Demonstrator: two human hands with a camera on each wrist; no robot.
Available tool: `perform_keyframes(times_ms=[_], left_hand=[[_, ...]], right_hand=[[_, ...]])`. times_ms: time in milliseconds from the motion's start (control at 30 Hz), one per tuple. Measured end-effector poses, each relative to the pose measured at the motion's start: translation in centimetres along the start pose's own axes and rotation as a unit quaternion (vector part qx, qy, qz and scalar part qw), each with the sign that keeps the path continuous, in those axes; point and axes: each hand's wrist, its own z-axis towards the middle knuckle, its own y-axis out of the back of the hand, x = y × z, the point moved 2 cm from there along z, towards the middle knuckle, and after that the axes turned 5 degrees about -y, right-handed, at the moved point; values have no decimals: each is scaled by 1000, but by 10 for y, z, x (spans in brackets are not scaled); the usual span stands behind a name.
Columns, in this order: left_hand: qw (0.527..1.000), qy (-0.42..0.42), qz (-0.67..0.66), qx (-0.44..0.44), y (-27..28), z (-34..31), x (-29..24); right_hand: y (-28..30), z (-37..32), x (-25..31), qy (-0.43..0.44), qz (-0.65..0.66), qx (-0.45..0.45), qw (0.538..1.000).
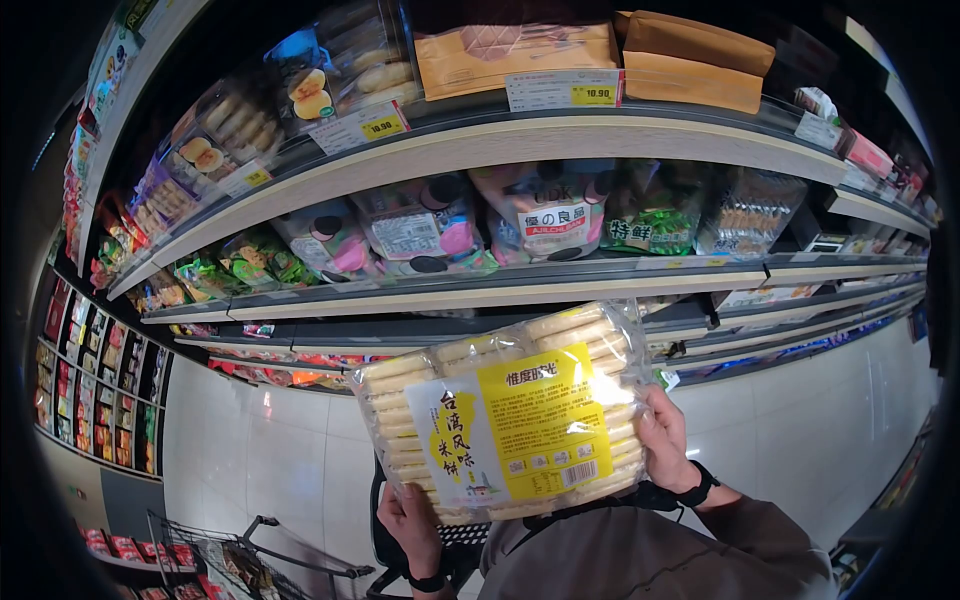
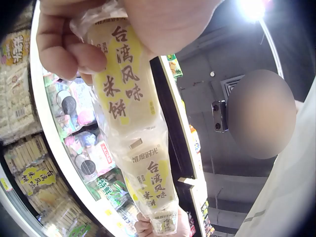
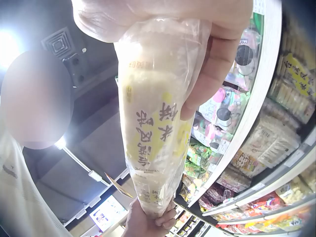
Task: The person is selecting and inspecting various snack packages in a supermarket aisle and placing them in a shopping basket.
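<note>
A rice-cracker packet [image 1: 515,420] is gripped at opposite edges by both hands [image 1: 410,528] [image 1: 664,440].

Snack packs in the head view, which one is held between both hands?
The large clear pack with the yellow-and-white label, held at opposite ends by the left hand and right hand; the packs behind it sit on shelves.

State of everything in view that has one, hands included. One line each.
Rice cracker pack: held up, tilted, in clear wrap; no opening visible
Left hand: grips the pack's left end
Right hand: grips its right end
Right wristband: worn
UDK bag: upright
Ceiling light: on
</note>
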Motion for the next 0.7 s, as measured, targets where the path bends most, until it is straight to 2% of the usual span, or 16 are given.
perform_keyframes(times_ms=[133,700], left_hand=[[1000,-21,-3,-4,-4,2,3],[1000,-4,-3,-3,6,2,3]], right_hand=[[-2,-1,4,1,2,-6,1000],[-5,5,1,2,-1,12,1000]])
